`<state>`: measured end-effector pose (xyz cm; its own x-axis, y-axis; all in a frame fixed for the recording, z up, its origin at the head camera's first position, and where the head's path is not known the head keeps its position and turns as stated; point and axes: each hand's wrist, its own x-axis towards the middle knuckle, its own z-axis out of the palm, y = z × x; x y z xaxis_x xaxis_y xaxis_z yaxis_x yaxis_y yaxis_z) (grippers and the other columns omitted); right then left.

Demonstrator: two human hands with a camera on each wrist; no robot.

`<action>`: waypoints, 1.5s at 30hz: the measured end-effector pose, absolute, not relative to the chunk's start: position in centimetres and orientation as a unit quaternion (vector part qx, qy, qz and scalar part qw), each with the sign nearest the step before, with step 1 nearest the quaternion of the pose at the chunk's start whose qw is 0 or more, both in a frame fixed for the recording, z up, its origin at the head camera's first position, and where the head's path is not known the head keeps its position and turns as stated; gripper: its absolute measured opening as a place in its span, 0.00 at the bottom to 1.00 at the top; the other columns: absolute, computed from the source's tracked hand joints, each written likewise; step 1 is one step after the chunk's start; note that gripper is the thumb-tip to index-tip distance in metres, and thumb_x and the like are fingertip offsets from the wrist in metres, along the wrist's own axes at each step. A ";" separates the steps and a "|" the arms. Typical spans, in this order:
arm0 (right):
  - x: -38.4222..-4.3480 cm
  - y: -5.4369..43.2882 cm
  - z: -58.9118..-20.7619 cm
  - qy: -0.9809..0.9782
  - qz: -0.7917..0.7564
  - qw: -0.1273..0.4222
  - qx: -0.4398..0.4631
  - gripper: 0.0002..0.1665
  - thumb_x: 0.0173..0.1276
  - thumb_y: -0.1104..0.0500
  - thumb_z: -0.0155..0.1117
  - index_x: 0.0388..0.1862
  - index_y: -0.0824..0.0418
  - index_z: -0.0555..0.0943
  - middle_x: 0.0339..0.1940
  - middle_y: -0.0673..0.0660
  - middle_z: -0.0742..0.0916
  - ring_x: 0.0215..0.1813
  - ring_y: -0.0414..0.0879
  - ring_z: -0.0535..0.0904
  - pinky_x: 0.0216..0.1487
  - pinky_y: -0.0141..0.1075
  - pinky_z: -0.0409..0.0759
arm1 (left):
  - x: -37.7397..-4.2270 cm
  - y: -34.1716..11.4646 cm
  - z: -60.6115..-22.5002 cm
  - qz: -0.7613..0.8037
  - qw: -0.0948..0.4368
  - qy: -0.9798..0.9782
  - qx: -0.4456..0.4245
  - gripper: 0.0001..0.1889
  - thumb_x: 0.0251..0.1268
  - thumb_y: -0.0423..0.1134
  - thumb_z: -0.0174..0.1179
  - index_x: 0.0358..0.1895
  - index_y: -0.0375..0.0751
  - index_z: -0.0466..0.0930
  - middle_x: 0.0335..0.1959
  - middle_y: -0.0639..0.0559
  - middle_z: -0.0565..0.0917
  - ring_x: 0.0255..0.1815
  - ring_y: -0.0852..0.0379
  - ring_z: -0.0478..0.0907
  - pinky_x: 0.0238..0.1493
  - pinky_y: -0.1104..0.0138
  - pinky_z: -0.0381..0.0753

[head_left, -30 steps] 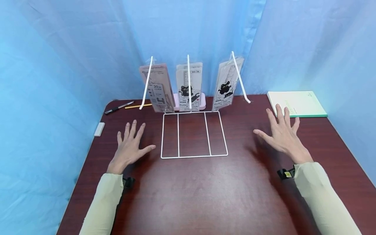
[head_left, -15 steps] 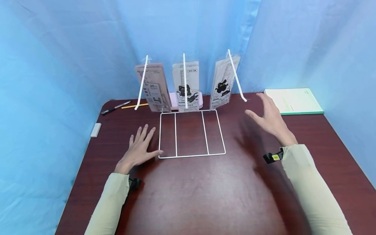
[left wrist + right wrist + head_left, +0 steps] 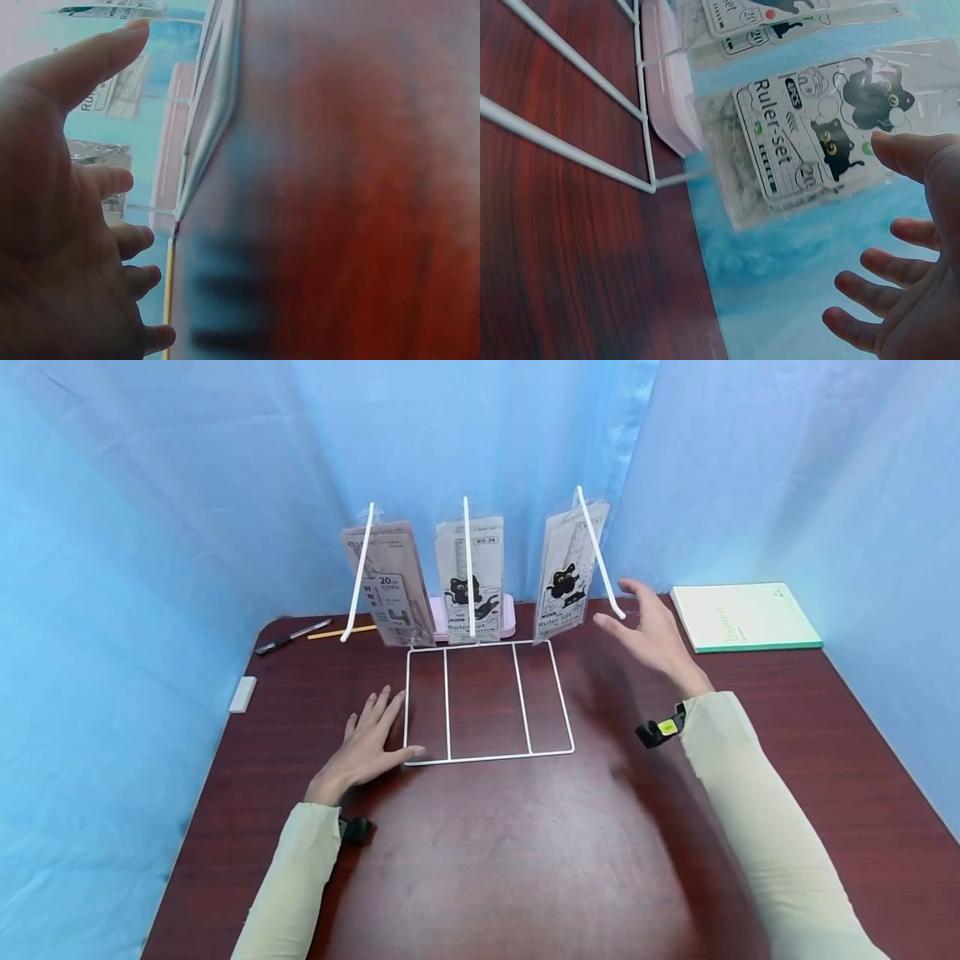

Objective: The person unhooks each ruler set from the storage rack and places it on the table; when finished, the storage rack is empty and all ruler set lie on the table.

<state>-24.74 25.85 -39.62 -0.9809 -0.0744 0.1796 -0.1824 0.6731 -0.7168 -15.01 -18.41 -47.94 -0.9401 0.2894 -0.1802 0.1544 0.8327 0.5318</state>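
A white wire display rack [image 3: 489, 758] stands on the table, its flat base frame toward me and three prongs angled up at the back. Packaged ruler sets hang from the prongs: a pinkish pack [image 3: 401, 581] at left, a cat-print pack [image 3: 480, 577] in the middle and another cat-print ruler set [image 3: 566, 581] at right. My left hand [image 3: 367, 747] is spread at the base's left side, thumb over its front left corner. My right hand [image 3: 652, 631] reaches beside the right prong's tip, thumb and fingers apart, holding nothing. In the right wrist view the thumb overlaps the right ruler set [image 3: 810, 135].
A pink case [image 3: 507, 617] lies behind the rack. At the left are a black pen [image 3: 288, 637], a yellow pencil [image 3: 341, 632] and a white eraser [image 3: 243, 694]. A notebook [image 3: 742, 618] lies at the back right. Blue curtains [image 3: 187, 485] surround the table.
My right hand has moved left and slightly away from me, from near the notebook to the right prong. My left hand has moved right to the rack's base. The head view has shifted slightly.
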 end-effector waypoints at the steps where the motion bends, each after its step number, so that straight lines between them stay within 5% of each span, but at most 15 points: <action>1: -24.9 25.6 -39.7 -0.910 0.403 0.069 0.068 0.44 0.68 0.47 0.67 0.77 0.62 0.62 0.75 0.68 0.71 0.71 0.66 0.72 0.72 0.60 0.68 | -15.0 -18.4 -48.1 0.269 0.130 0.947 0.117 0.54 0.61 0.64 0.63 0.83 0.51 0.42 0.85 0.43 0.40 0.85 0.38 0.34 0.77 0.31 0.37; 10: -26.4 24.1 -40.4 -0.893 0.438 0.095 0.045 0.41 0.65 0.52 0.69 0.74 0.60 0.66 0.70 0.67 0.76 0.73 0.63 0.69 0.73 0.59 0.65 | -14.5 -18.6 -49.2 0.300 0.131 0.937 0.124 0.54 0.59 0.62 0.66 0.83 0.51 0.44 0.85 0.43 0.41 0.85 0.39 0.33 0.76 0.32 0.28; 19: -27.1 22.5 -40.7 -0.856 0.506 0.101 0.037 0.36 0.66 0.55 0.70 0.71 0.61 0.70 0.68 0.65 0.79 0.66 0.61 0.79 0.67 0.50 0.77 | -14.1 -18.9 -49.8 0.278 0.118 0.943 0.142 0.53 0.58 0.62 0.67 0.82 0.50 0.48 0.85 0.43 0.41 0.85 0.39 0.33 0.76 0.32 0.27; 27: -27.1 21.9 -40.9 -0.844 0.523 0.115 0.030 0.33 0.66 0.57 0.70 0.68 0.62 0.73 0.63 0.66 0.83 0.60 0.60 0.84 0.56 0.32 0.84 | -14.3 -18.9 -49.9 0.265 0.112 0.947 0.142 0.53 0.57 0.63 0.67 0.82 0.49 0.50 0.85 0.43 0.42 0.85 0.39 0.34 0.77 0.33 0.28; 35: -27.0 21.3 -41.9 -0.828 0.543 0.141 0.026 0.29 0.65 0.58 0.72 0.62 0.69 0.78 0.60 0.64 0.78 0.42 0.23 0.79 0.49 0.18 0.79 | -14.3 -18.8 -50.0 0.260 0.109 0.949 0.142 0.53 0.58 0.63 0.66 0.82 0.49 0.50 0.85 0.43 0.43 0.85 0.39 0.34 0.77 0.33 0.30; 45: -27.3 21.2 -43.0 -0.809 0.568 0.150 0.021 0.24 0.63 0.59 0.73 0.52 0.73 0.82 0.42 0.62 0.88 0.37 0.25 0.80 0.45 0.18 0.77 | -14.4 -18.9 -50.1 0.262 0.106 0.948 0.147 0.52 0.58 0.62 0.66 0.82 0.49 0.50 0.85 0.42 0.43 0.85 0.39 0.34 0.77 0.33 0.30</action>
<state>-27.31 21.21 -43.02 -0.9539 0.1366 0.2672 -0.2051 0.3533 -0.9128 -14.37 -18.85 -50.12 -0.9345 0.3334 -0.1244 0.2224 0.8200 0.5273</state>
